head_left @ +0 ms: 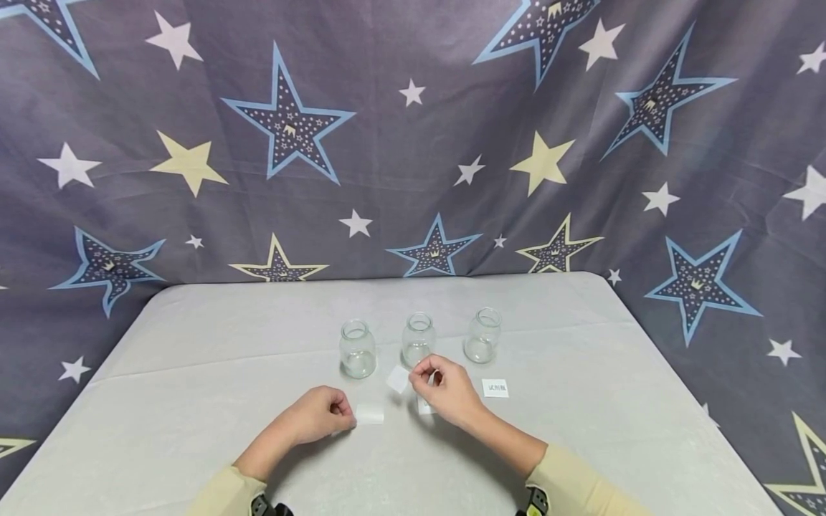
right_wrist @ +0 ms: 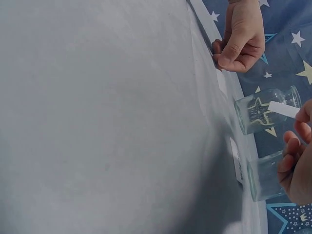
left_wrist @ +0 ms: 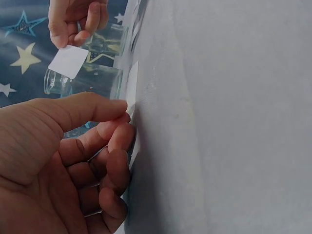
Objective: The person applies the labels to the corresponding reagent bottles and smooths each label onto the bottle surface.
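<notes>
My right hand (head_left: pixel 447 390) pinches a small white square (head_left: pixel 398 379) by its edge, held above the table in front of the jars. In the left wrist view the square (left_wrist: pixel 68 62) hangs from the fingertips of that hand (left_wrist: pixel 78 22). Low over the table, my left hand (head_left: pixel 316 416) pinches the left end of a white label (head_left: pixel 371 414) lying there; the left wrist view shows thumb and forefinger together at its edge. Another label (head_left: pixel 424 406) lies partly behind my right hand. A third label (head_left: pixel 495 388) with dark printed characters lies to the right.
Three open glass jars stand in a row behind the hands: left (head_left: pixel 358 351), middle (head_left: pixel 418 338) and right (head_left: pixel 482 337). A pale cloth covers the table (head_left: pixel 213 344). A dark curtain with stars (head_left: pixel 374 158) hangs behind it.
</notes>
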`<state>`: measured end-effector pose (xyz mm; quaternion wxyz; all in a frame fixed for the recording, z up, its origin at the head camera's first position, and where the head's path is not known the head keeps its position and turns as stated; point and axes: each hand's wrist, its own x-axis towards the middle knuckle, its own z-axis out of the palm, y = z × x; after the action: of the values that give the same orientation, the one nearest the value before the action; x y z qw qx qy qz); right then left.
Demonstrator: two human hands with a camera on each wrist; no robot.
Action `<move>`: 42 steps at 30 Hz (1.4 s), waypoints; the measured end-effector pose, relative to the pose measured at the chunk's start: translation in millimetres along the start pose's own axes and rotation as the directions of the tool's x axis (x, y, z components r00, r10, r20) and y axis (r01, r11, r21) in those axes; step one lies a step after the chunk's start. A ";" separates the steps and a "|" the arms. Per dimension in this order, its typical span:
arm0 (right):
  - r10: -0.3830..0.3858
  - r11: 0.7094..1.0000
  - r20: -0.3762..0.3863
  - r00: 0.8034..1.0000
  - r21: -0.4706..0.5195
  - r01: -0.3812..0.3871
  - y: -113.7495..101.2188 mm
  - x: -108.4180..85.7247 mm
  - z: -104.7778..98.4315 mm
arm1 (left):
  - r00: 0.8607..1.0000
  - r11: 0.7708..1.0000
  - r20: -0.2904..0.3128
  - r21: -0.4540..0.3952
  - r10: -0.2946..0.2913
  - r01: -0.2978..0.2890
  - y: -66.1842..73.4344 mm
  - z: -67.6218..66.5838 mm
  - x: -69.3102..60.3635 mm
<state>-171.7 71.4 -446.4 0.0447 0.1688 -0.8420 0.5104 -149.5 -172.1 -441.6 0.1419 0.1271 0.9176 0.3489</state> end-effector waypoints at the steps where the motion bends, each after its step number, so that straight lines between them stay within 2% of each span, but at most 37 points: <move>1: 0.002 1.000 0.001 1.000 0.000 -0.002 0.0 -0.2 0.1 | 1.000 1.000 -0.004 0.002 -0.007 0.007 -0.2 -0.2 -0.1; 7: 0.017 1.000 0.007 1.000 -0.015 -0.017 1.0 -0.7 2.1 | 0.999 1.000 -0.032 -0.019 0.007 -0.008 -1.3 -1.7 0.5; 11: 0.006 1.000 0.008 1.000 -0.026 -0.006 1.0 -1.3 4.0 | 0.997 0.997 -0.066 -0.076 0.027 -0.032 0.1 -2.0 1.5; 14: -0.007 1.000 0.009 1.000 -0.023 0.007 -0.4 -1.5 5.4 | 0.995 0.992 -0.103 -0.123 0.019 -0.031 2.2 -1.5 3.1; 21: -0.023 0.999 0.027 0.999 -0.022 0.023 -5.4 0.7 9.5 | 0.974 0.988 -0.225 -0.140 0.036 -0.069 13.5 0.0 7.6; 26: -0.029 0.999 0.031 0.999 -0.035 0.030 -9.1 1.6 12.2 | 0.958 0.980 -0.284 -0.177 0.039 -0.093 23.9 3.6 11.8; 33: -0.086 0.994 0.010 0.996 -0.061 0.086 -11.3 0.3 15.3 | 0.949 0.967 -0.313 -0.235 0.022 -0.100 31.4 9.2 16.3; 42: -0.162 0.979 0.006 0.987 -0.125 0.161 -11.2 -1.8 17.3 | 0.949 0.958 -0.315 -0.265 0.021 -0.110 31.3 14.7 19.1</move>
<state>-164.6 52.0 -445.6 0.0983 0.2324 -0.8557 0.4518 -157.8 -134.2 -434.3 0.0014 0.0804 0.8652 0.4949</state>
